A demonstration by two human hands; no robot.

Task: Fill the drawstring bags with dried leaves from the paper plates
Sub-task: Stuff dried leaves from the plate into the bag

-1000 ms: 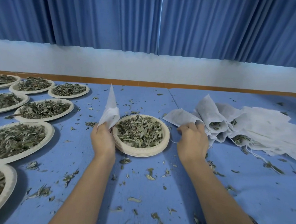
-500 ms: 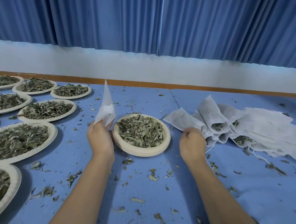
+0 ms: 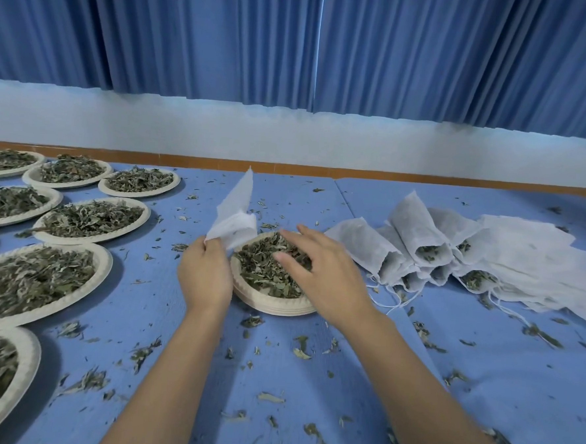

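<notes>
1. The left hand (image 3: pixel 206 275) pinched a bag (image 3: pixel 237 215) by its lower edge, fingers (image 3: pixel 214 248) closed on the cloth, just beside the left rim of the plate (image 3: pixel 272 306). The bag stood up with its tip pointing up and away. Its mouth seemed turned toward the plate, though the opening was hard to make out. It was probably held that close so the leaves would have a short way to travel.
2. The right hand (image 3: pixel 322 275) hung over the leaves (image 3: pixel 264 271) on the plate, fingers (image 3: pixel 304 243) spread wide and holding nothing. Whether they touched the leaves could not be told. The spread looked set to gather a handful.
3. The plate sat on the worktop (image 3: pixel 481 370) straight ahead, between the two arms, so both hands could meet over it. Several rims showed beneath it, so it likely sat on a stack.
4. The filled bags (image 3: pixel 413 249) lay on their sides just right of the plate, mouths open toward the person and strings loose. They were apparently laid within the right hand's reach and not yet drawn shut. The empty bags (image 3: pixel 530 250) lay flat beyond them.
5. More full plates (image 3: pixel 41 275) waited in rows at the left, well apart from the hands, as later supply. Leaf bits (image 3: pixel 300 352) dotted the worktop, so more spillage looked likely.
</notes>
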